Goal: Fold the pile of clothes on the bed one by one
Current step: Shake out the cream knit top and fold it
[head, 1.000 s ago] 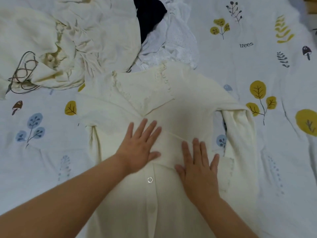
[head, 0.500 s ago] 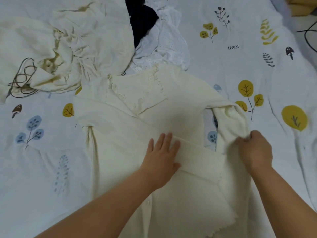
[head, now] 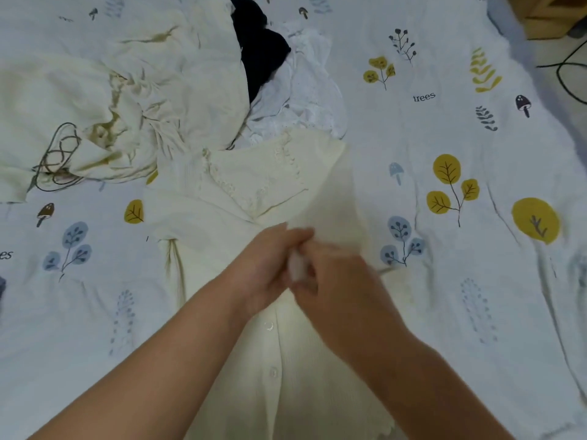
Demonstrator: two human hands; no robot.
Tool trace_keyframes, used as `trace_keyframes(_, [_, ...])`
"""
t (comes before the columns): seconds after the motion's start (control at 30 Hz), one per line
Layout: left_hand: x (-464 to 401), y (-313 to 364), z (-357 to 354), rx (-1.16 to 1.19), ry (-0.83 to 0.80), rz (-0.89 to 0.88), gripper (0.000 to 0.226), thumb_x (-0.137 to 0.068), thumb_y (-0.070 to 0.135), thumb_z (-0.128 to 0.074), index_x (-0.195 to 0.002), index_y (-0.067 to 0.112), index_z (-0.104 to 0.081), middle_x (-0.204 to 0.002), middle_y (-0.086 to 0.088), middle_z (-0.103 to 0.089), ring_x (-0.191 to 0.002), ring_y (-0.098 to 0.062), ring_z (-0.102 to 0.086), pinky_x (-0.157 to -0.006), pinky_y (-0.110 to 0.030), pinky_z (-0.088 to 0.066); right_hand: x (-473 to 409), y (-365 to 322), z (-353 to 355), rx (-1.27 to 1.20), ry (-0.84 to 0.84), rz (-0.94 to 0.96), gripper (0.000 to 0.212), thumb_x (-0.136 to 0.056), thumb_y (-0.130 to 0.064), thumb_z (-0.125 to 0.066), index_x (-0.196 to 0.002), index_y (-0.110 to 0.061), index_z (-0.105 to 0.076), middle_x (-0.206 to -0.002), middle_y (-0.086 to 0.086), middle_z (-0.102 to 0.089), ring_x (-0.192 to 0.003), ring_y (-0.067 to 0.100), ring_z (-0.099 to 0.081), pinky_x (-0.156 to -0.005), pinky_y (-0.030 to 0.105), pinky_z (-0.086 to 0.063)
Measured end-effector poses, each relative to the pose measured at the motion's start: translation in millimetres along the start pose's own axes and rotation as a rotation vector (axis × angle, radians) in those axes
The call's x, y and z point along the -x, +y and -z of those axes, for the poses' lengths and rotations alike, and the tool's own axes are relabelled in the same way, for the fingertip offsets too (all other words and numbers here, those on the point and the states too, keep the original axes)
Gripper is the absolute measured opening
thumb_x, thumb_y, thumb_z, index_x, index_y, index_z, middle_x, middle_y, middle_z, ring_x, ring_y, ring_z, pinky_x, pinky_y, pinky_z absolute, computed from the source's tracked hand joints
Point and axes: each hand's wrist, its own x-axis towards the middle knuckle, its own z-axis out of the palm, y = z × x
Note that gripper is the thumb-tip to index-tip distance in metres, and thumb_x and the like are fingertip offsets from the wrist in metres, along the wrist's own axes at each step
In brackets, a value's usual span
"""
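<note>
A cream knit cardigan [head: 222,223] with buttons lies flat on the bed, collar pointing away from me. My two hands meet over its middle, just below the neckline. My right hand [head: 340,281] pinches a pale bit of the cardigan's right sleeve [head: 297,269] and holds it across the chest. My left hand [head: 270,271] lies right against that bit of sleeve; blur hides how its fingers lie. The right side of the cardigan [head: 343,192] now lies folded inward with a straight edge.
The unfolded pile lies at the back left: a crumpled cream garment [head: 111,100] with a line drawing, a dark navy piece [head: 260,55] and a white eyelet piece [head: 305,100]. The leaf-printed bed sheet [head: 476,281] spreads out on the right. A black cable [head: 568,74] runs off the bed at the far right.
My right hand took hold of the right sleeve at the outer side and carried it left across the cardigan to my left hand. The left hand stayed near the middle.
</note>
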Motion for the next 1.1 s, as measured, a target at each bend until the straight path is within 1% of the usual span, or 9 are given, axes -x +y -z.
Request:
trace_keyframes(0.17, [-10.5,-29.7,57.8,-0.483,0.560,0.076,0.013,-0.090,0.016,-0.056,-0.092,0.005,-0.050,-0.077,-0.013,-0.047,-0.061,-0.022,-0.046,-0.061,-0.032,-0.039,3.6,44.4,-30.7,0.255,-0.005,-0.129,0.055,-0.088,-0.020,-0.047,-0.141,-0.024,-0.029,-0.137,0.002,-0.035,-0.127,0.022,-0.032,-0.101,0.032,-0.032])
trace_keyframes(0.27, [-12.4,-39.8,61.0,-0.647,0.641,0.061,0.043,-0.085,0.036,-0.063,-0.109,0.003,-0.048,-0.095,-0.010,-0.054,-0.077,-0.028,-0.058,-0.073,-0.038,-0.052,0.0,73.4,-38.4,0.432,-0.167,-0.302,0.070,-0.089,-0.008,-0.037,-0.148,-0.024,-0.004,-0.155,0.006,-0.002,-0.144,0.027,0.002,-0.114,0.051,-0.013])
trace_keyframes(0.33, [-11.6,-43.7,50.6,-0.824,0.685,0.040,0.058,-0.081,0.047,-0.063,-0.117,0.007,-0.044,-0.112,-0.010,-0.052,-0.100,-0.032,-0.057,-0.090,-0.043,-0.048,-1.6,78.4,-41.8,0.514,-0.251,-0.317,0.062,-0.089,-0.001,-0.034,-0.145,-0.022,-0.017,-0.156,0.006,0.003,-0.144,0.026,0.011,-0.112,0.059,-0.005])
trace_keyframes(0.47, [-15.9,-53.2,25.3,-1.277,0.782,-0.055,0.067,-0.074,0.067,-0.056,-0.109,0.010,-0.049,-0.114,-0.011,-0.042,-0.112,-0.029,-0.041,-0.089,-0.039,-0.040,-4.3,73.8,-37.7,0.634,-0.219,-0.229,0.034,-0.092,-0.008,-0.037,-0.123,-0.020,-0.045,-0.132,0.002,-0.044,-0.132,0.022,-0.033,-0.111,0.056,-0.012])
trace_keyframes(0.53, [-21.7,-52.9,21.0,-1.275,0.748,0.011,0.066,-0.072,0.066,-0.057,-0.109,0.011,-0.051,-0.113,-0.009,-0.043,-0.111,-0.028,-0.042,-0.088,-0.039,-0.041,-2.3,58.8,-30.5,0.626,-0.158,-0.142,0.024,-0.090,-0.012,-0.044,-0.112,-0.019,-0.051,-0.106,0.000,-0.059,-0.101,0.021,-0.056,-0.093,0.039,-0.035])
trace_keyframes(0.67, [-28.5,-42.5,32.1,-1.235,0.641,0.040,0.033,-0.085,0.032,-0.056,-0.102,0.004,-0.057,-0.107,-0.015,-0.057,-0.098,-0.029,-0.055,-0.079,-0.032,-0.043,14.8,11.7,-21.3,0.532,0.018,0.119,0.027,-0.051,-0.014,-0.081,-0.072,-0.018,-0.064,-0.057,0.002,-0.061,-0.047,0.021,-0.059,-0.048,0.025,-0.041])
trace_keyframes(0.8, [-9.6,-18.2,44.7,-0.555,0.460,-0.102,0.016,-0.088,0.011,-0.046,-0.080,0.006,-0.058,-0.074,-0.010,-0.061,-0.068,-0.021,-0.057,-0.063,-0.032,-0.046,33.3,-2.9,-28.0,0.149,-0.452,0.123,0.025,-0.088,-0.043,-0.053,-0.106,-0.026,-0.055,-0.100,-0.005,-0.060,-0.094,0.017,-0.055,-0.078,0.028,-0.037])
trace_keyframes(0.9, [7.0,-3.3,61.9,0.144,0.232,0.050,0.024,-0.092,0.012,-0.040,-0.089,0.003,-0.062,-0.073,-0.010,-0.070,-0.060,-0.017,-0.066,-0.056,-0.027,-0.056,24.3,10.6,-30.2,-0.092,-0.348,-0.047,0.024,-0.087,-0.048,-0.052,-0.092,-0.026,-0.061,-0.083,-0.009,-0.059,-0.079,0.011,-0.053,-0.073,0.024,-0.041])
trace_keyframes(1.1, [6.5,-15.7,94.1,-0.561,0.674,0.127,0.023,-0.089,0.029,-0.056,-0.087,0.006,-0.054,-0.085,-0.015,-0.058,-0.074,-0.027,-0.058,-0.071,-0.039,-0.053,-33.4,47.9,-40.5,-0.207,0.027,-0.358,0.022,-0.089,-0.024,-0.051,-0.072,-0.015,-0.061,-0.068,0.001,-0.064,-0.067,0.022,-0.062,-0.066,0.032,-0.051])
